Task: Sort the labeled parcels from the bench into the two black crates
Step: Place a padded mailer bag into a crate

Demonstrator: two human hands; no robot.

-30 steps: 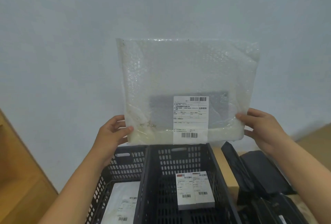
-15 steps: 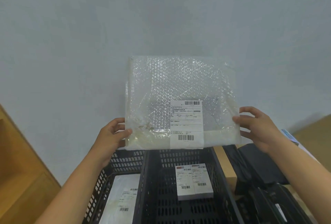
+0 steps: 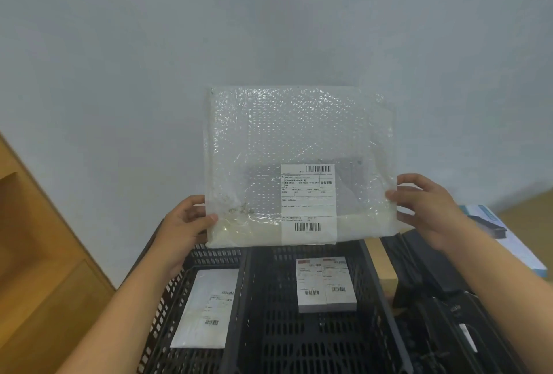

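arms extended forward, left hand (image 3: 188, 222) pinching, right hand (image 3: 428, 209) pinching

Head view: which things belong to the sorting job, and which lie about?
Job: bubble-wrap parcel in left hand and right hand; left crate holding white mailer; right crate holding labelled box.
Lying about: wooden furniture; blue box; black items, unclear.

Three labeled parcels (image 3: 299, 140) (image 3: 206, 308) (image 3: 326, 284), two black crates (image 3: 161, 311) (image 3: 314, 343), two hands (image 3: 185, 221) (image 3: 428, 209), one blue box (image 3: 508, 242).

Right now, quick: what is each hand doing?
Left hand: gripping the bubble-wrap parcel at its lower left edge.
Right hand: gripping the same parcel at its right edge.
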